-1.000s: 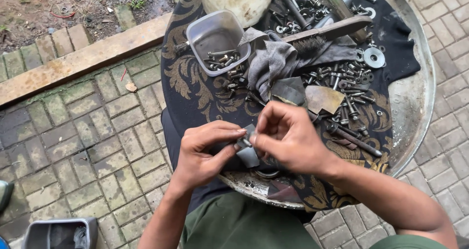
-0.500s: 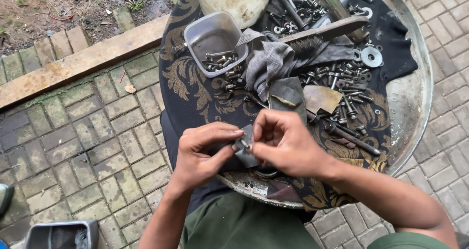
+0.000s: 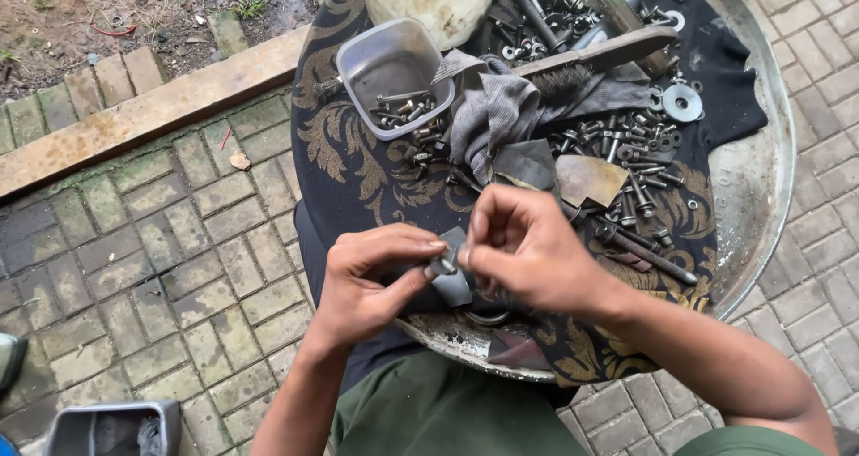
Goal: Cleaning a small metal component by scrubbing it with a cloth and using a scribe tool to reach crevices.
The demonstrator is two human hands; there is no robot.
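Both hands sit slightly lower than before. Left hand (image 3: 371,281) and right hand (image 3: 528,250) pinch a small metal part (image 3: 445,264) in grey cloth (image 3: 455,286) above the tray (image 3: 761,187). Grey plastic tub (image 3: 394,71) holds bolts.

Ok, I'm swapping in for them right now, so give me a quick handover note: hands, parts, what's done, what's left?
Left hand and right hand together pinch a small metal nut wrapped in a grey strip, above the round metal tray.
Clear plastic tub on the patterned black cloth holds a few bolts.
Grey rag and wire brush lie beside it.
Loose bolts and washers lie unsorted on the cloth.
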